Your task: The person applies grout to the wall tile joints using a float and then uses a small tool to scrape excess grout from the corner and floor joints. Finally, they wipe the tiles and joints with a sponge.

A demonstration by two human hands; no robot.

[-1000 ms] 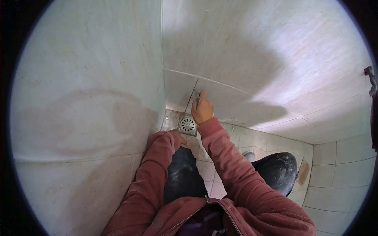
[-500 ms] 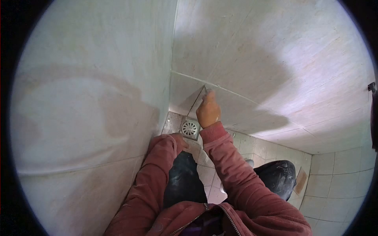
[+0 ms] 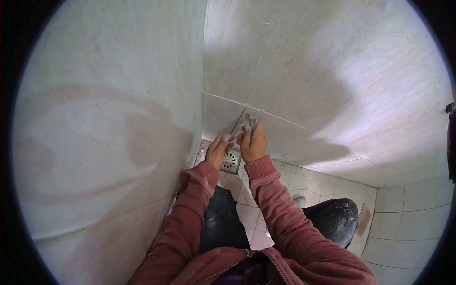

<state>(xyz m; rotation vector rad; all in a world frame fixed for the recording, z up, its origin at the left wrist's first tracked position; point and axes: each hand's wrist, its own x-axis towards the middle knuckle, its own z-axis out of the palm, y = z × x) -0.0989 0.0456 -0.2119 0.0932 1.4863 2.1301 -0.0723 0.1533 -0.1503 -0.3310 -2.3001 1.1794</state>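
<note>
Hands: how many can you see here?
2. The left hand is just left of the floor drain in view; the right hand, up and to its right, holds a flat tool before the wall. No others show.

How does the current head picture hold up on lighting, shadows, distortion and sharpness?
Head view: black vignetting rounds the frame's sides, and joints on the small-tiled wall bow with lens distortion; head view: a broad shadow darkens much of the facing wall, with paler glare to its right; head view: the grey tool in the right hand looks small and soft, its exact shape unclear.
</note>
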